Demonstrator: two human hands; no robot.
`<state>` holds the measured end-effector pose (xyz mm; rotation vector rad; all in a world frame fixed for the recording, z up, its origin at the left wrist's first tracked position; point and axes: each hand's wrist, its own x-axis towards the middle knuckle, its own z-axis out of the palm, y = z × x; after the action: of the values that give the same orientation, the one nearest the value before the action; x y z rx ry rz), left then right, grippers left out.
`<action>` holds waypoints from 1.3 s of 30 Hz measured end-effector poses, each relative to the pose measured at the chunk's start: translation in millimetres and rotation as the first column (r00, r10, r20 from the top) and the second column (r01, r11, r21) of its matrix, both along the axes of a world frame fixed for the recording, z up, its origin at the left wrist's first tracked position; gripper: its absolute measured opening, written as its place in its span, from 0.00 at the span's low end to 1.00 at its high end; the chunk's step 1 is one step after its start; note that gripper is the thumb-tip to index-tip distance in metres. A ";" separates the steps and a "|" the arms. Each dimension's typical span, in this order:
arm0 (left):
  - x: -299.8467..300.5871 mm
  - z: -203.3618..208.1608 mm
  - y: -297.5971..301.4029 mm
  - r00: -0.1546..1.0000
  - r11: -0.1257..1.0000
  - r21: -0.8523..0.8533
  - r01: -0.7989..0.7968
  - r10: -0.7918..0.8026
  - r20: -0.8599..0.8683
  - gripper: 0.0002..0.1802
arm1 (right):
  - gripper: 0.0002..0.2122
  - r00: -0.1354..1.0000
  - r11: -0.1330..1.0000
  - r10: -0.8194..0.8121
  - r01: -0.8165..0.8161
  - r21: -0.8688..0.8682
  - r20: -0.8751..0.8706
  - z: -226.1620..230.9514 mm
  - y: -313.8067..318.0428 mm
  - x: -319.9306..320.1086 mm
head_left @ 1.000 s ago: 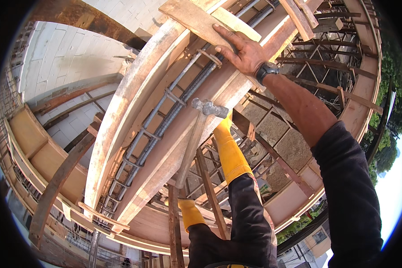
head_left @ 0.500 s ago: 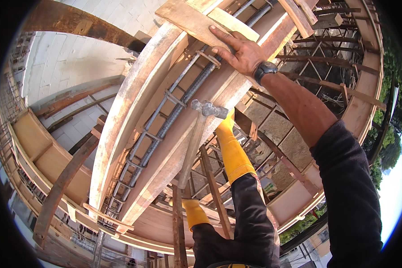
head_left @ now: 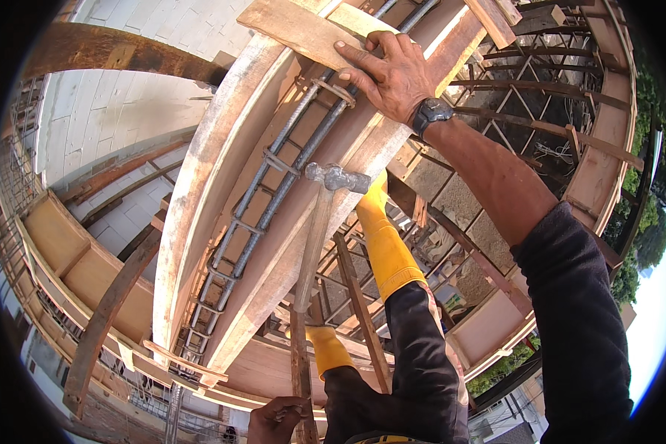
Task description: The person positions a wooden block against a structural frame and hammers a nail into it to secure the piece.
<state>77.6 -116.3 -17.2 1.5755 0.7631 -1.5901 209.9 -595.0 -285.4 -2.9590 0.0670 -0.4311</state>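
My right hand [head_left: 397, 78], with a dark watch on its wrist, rests against a short flat board [head_left: 303, 33] laid across the top of a wooden beam form. Its index finger and thumb are stretched out and apart at the board's end; the other fingers bend over a paler wood strip [head_left: 362, 21] beside it. A hammer [head_left: 337, 179] lies with its metal head on the form's near side rail [head_left: 274, 296], handle pointing down toward me. At the lower edge is my left hand [head_left: 277, 420], fingers closed in a pinch; anything in them is too small to make out.
Steel reinforcing bars [head_left: 263, 200] with ties run inside the form. Yellow boots [head_left: 388, 251] stand among timber braces [head_left: 362, 311] over a drop. A rusty beam [head_left: 126, 52] and a pale block wall [head_left: 133, 111] are at the left; more formwork [head_left: 603, 148] curves round the right.
My left hand has come into view at the lower edge, closed. The right hand's middle fingers have bent more while it stays at the board. The hammer stays on the rail.
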 end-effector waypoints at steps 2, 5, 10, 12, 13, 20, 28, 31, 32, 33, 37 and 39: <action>39.0 -41.3 -41.4 0.968 0.988 -0.154 0.029 0.011 0.253 0.11 | 0.18 0.997 0.996 0.008 -0.001 0.085 -0.083 -5.4 0.8 2.2; 77.6 -122.3 -112.0 0.849 0.841 -0.531 -0.106 0.355 0.391 0.17 | 0.17 0.994 0.980 0.059 -0.041 0.194 -0.092 -12.5 -14.4 -1.8; 103.2 -185.7 -226.8 0.704 0.731 -0.682 -0.019 0.494 0.510 0.16 | 0.30 0.913 0.214 0.365 0.105 0.971 -0.180 -37.9 -55.3 8.1; 117.6 -197.8 -240.2 0.631 0.812 -0.578 0.085 0.405 0.662 0.15 | 0.22 0.886 0.718 0.388 -0.120 0.686 -0.252 2.6 -33.0 33.5; 119.0 -201.3 -250.6 0.590 0.832 -0.538 0.134 0.369 0.718 0.13 | 0.19 0.883 0.880 0.364 -0.222 0.420 -0.296 23.4 -30.1 40.7; 119.4 -240.4 -326.4 0.193 0.784 -0.321 0.532 0.257 0.947 0.07 | 0.20 0.828 0.743 0.520 -0.320 0.588 -0.207 28.9 -62.6 41.4; 149.1 -274.6 -353.6 -0.104 0.688 -0.070 0.722 0.208 0.973 0.08 | 0.21 0.875 0.840 0.396 -0.223 0.494 -0.278 18.5 -58.2 51.1; 151.2 -277.8 -358.8 -0.073 0.673 -0.090 0.734 0.210 0.975 0.08 | 0.21 0.888 0.852 0.374 -0.214 0.478 -0.269 16.0 -59.1 47.0; 150.2 -278.1 -360.0 -0.077 0.671 -0.079 0.737 0.200 0.977 0.08 | 0.21 0.895 0.855 0.361 -0.205 0.477 -0.262 14.9 -59.6 45.0; 150.2 -278.4 -361.3 -0.083 0.669 -0.067 0.740 0.191 0.978 0.08 | 0.20 0.893 0.867 0.344 -0.184 0.463 -0.290 18.2 -58.8 44.3; 156.2 -282.0 -364.1 -0.183 0.633 0.021 0.773 0.191 0.964 0.08 | 0.19 0.923 0.878 0.289 -0.150 0.454 -0.254 25.8 -50.3 41.3; 161.1 -283.5 -364.5 -0.173 0.631 0.061 0.773 0.118 0.978 0.11 | 0.17 0.982 0.823 0.108 -0.001 0.568 -0.155 29.9 -50.8 29.7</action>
<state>238.7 -480.8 -300.7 1.8771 -1.1858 -0.2909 239.6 -645.8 -255.5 -2.3881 0.1091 -0.0989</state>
